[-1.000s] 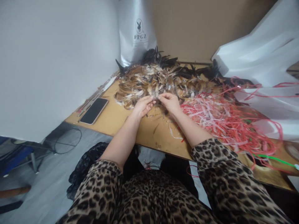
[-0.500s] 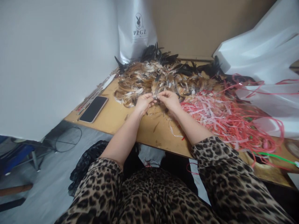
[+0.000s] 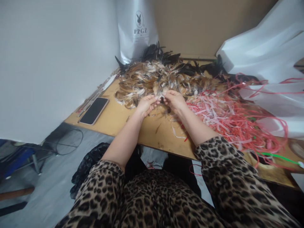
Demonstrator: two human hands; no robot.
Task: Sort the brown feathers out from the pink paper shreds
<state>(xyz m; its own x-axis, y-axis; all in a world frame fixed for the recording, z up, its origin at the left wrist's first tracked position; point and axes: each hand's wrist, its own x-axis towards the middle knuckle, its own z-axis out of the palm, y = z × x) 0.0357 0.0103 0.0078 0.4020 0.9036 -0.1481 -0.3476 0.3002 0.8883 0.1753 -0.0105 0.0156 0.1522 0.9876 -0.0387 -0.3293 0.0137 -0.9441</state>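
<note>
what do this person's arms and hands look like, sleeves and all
The left hand and right hand are bare, with no gloves, watch or bracelet showing. The forearms are bare up to loose leopard-print sleeves, tan with dark spots.

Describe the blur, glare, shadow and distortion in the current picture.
Head view: soft blur across the feathers, detail lost at the fingers; head view: pale sheen on the printed bag; head view: dark shadow beneath the table's right end; head view: sleeves look stretched towards the bottom edge.
</note>
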